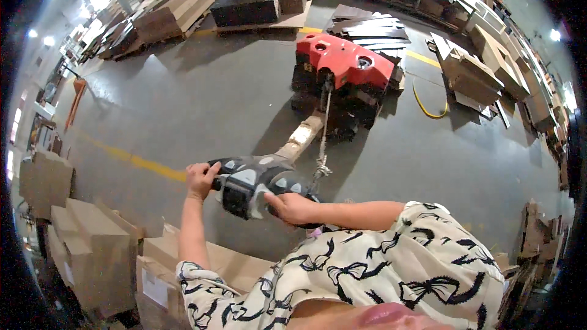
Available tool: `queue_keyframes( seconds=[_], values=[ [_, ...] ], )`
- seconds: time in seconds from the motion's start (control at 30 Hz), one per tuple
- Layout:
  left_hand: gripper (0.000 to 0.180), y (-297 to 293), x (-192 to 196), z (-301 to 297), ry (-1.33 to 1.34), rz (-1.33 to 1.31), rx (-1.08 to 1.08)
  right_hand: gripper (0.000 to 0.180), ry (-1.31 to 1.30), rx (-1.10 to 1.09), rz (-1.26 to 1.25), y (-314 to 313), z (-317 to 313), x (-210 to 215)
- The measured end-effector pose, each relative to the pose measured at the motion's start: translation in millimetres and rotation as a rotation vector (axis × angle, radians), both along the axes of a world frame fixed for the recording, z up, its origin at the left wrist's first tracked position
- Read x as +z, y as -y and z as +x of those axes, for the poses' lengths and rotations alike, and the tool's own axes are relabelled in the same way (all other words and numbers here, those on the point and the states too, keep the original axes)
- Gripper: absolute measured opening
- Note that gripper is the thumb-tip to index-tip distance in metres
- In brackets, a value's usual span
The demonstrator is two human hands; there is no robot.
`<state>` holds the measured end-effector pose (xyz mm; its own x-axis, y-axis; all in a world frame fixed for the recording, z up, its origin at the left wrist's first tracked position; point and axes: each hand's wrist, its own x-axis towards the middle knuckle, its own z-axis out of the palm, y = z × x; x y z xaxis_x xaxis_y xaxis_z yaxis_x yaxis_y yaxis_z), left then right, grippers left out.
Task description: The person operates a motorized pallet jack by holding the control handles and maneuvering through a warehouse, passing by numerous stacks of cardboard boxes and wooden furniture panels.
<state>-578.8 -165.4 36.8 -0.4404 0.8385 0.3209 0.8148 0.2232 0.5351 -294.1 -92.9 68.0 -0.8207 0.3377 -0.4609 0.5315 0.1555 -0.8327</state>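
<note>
The control handle of a pallet truck is in front of me, black and grey with light buttons. My left hand is closed around its left grip. On the other side, my right hand wraps the right grip, its thumb near a pale lever; some of those fingers are hidden. A tape-wrapped tiller arm runs from the handle to the truck's red cover. Beside the arm, a knotted rope stretches from the cover toward the handle.
Metal strips lie stacked just beyond the truck. Cardboard boxes stand close at my left, and a loaded pallet sits farther back. A yellow strap loop lies on the grey floor, right of the truck. More cartons line the right side.
</note>
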Motion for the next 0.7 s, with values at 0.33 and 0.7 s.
queue_keyframes(
  seconds=[0.33, 0.7],
  values=[
    [0.059, -13, -1, 43, -0.179, 0.05, -0.24, 0.075, 0.052, -0.082, 0.123, -11, 58, 9],
    [0.063, -57, 12, 38, -0.18, -0.121, -0.342, 0.071, -0.043, -0.181, 0.31, -36, 59, -4]
  ],
)
